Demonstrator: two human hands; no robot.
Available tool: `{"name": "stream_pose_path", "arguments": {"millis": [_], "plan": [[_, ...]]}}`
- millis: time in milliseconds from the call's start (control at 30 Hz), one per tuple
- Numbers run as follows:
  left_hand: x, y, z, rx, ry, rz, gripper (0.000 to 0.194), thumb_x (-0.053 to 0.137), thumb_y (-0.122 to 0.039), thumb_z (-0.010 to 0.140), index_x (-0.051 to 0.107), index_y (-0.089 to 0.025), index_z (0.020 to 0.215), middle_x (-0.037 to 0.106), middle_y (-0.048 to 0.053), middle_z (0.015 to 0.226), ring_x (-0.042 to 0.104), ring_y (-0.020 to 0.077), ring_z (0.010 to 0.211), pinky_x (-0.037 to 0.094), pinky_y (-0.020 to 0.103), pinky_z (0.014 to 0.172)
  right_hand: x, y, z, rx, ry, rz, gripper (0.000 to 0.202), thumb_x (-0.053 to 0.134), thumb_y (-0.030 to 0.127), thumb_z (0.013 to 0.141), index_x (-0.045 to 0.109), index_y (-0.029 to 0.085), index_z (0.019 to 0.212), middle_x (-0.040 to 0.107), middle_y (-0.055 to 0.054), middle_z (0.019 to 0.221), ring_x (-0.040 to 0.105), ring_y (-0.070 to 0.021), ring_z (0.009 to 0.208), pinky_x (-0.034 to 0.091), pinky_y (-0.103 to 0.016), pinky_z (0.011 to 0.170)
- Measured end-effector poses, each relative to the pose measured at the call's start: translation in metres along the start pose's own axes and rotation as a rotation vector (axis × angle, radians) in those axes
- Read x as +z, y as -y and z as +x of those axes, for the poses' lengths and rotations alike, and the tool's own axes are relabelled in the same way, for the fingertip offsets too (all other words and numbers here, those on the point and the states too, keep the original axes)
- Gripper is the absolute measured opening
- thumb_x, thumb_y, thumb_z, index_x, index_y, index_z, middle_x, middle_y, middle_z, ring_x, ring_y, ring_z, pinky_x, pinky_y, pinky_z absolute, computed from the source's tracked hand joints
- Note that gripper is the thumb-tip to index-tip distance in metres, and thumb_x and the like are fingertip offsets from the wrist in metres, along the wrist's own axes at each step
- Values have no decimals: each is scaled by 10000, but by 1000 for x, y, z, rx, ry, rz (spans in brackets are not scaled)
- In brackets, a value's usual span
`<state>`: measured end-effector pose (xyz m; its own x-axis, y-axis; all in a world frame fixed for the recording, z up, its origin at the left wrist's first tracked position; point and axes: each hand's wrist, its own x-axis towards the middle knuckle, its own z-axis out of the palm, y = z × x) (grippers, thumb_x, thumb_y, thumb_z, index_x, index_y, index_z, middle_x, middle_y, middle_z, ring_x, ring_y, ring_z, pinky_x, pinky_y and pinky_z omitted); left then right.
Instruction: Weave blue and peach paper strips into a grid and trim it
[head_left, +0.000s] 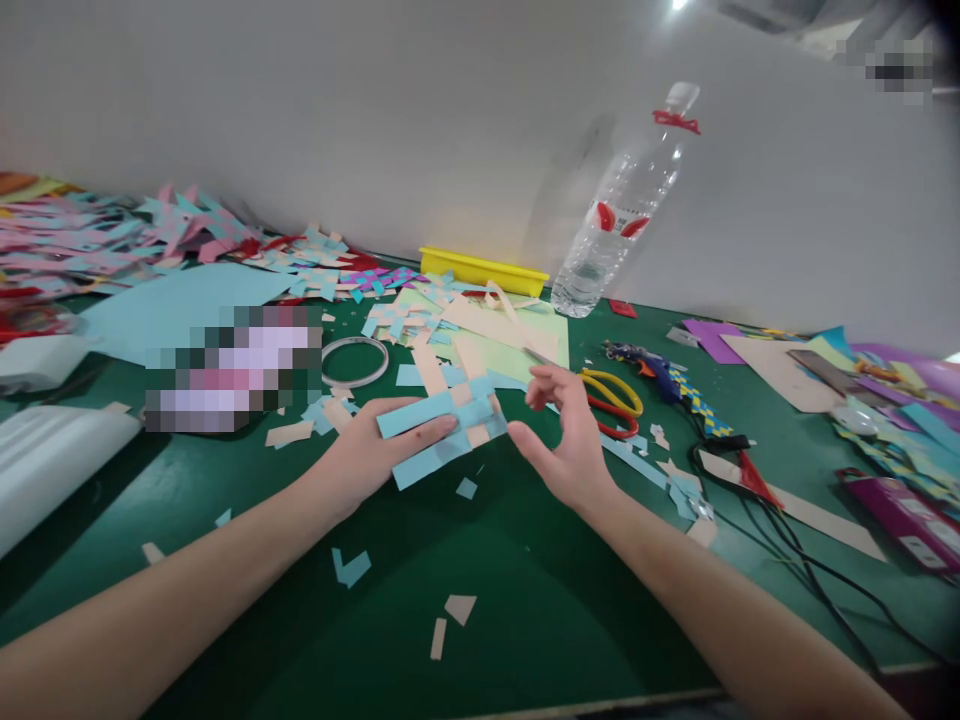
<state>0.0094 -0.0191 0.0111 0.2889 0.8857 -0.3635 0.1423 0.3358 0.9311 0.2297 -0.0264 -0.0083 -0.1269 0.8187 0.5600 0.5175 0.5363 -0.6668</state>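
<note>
Between thumb and fingers, my left hand [375,447] grips a woven paper piece [474,408] made of light blue and cream strips, with strip ends sticking out to the left and the top. My right hand [564,432] is just right of the piece, thumb and fingers apart, nothing visible in it. Behind that hand lie scissors [616,395] with yellow and red handles, their blades partly hidden by the fingers. Paper scraps [466,488] lie on the green table [450,550] below the piece.
A tilted clear bottle [622,215] stands near the wall beside a yellow tray [484,270]. A tape roll [355,361] sits left of my hands. Glue gun [667,375], cables and a purple box [904,520] lie right; paper strips [97,240] pile up at left.
</note>
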Motion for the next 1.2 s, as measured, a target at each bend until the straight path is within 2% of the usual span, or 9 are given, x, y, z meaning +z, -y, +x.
{"name": "stream_pose_path", "arguments": {"millis": [100, 200, 367, 600, 700, 833, 967, 1100, 1200], "plan": [[-1, -2, -1, 115, 20, 161, 316, 682, -486, 720, 695, -188, 823, 663, 36, 739, 604, 194, 634, 445, 267, 533, 3, 5, 1, 296, 201, 245, 386, 585, 431, 821, 537, 194, 1123, 645, -70, 946, 618, -164, 824, 524, -314, 716], [-2, -1, 1, 220, 49, 286, 291, 660, -474, 743, 676, -189, 684, 591, 4, 585, 523, 152, 505, 370, 244, 458, 5, 10, 1, 453, 333, 362, 298, 582, 451, 819, 652, 174, 905, 695, -62, 855, 659, -162, 748, 542, -295, 661], [-4, 1, 5, 244, 63, 336, 322, 694, -465, 709, 617, -178, 583, 489, -29, 497, 444, 120, 441, 302, 229, 423, 5, 13, 1, 506, 381, 415, 252, 615, 412, 801, 683, 171, 776, 709, -34, 747, 670, -150, 665, 555, -284, 626], [-13, 4, 9, 265, 148, 345, 264, 728, -403, 689, 653, -170, 592, 561, -7, 535, 495, 136, 490, 349, 246, 467, 3, 9, 3, 565, 556, 494, 269, 677, 378, 749, 706, 192, 941, 728, -55, 915, 695, -194, 809, 574, -348, 721], [-19, 7, 15, 176, 58, 231, 210, 734, -370, 694, 680, -169, 662, 645, 24, 653, 570, 155, 592, 423, 250, 534, 6, 7, 2, 622, 477, 571, 279, 698, 376, 731, 711, 171, 919, 734, -63, 858, 697, -179, 726, 577, -343, 706], [-23, 8, 20, 121, -33, -169, 232, 601, -336, 826, 637, -174, 989, 673, 66, 823, 632, 180, 708, 503, 312, 686, 11, 3, 2, 655, 237, 736, 306, 704, 379, 730, 694, 148, 930, 727, -78, 848, 676, -150, 654, 573, -323, 690], [-17, 0, 13, 100, -61, -207, 116, 552, -261, 848, 580, -163, 905, 666, 58, 813, 635, 172, 684, 505, 311, 673, 13, 5, 4, 603, 81, 682, 303, 662, 420, 762, 685, 150, 898, 708, -62, 799, 652, -144, 646, 557, -314, 682], [-14, -7, -5, 86, 30, 22, 162, 527, -278, 870, 575, -145, 790, 654, 47, 750, 613, 153, 619, 477, 274, 609, 11, 14, 4, 396, 101, 267, 303, 619, 457, 790, 681, 168, 723, 669, -29, 655, 623, -157, 606, 511, -281, 556], [-21, -1, -19, 40, 122, -193, 262, 476, -365, 904, 581, -155, 788, 654, 46, 705, 608, 150, 588, 486, 269, 590, 6, 19, 6, 73, 31, -42, 231, 614, 395, 816, 699, 200, 727, 690, -17, 665, 649, -174, 651, 530, -306, 612]]}}
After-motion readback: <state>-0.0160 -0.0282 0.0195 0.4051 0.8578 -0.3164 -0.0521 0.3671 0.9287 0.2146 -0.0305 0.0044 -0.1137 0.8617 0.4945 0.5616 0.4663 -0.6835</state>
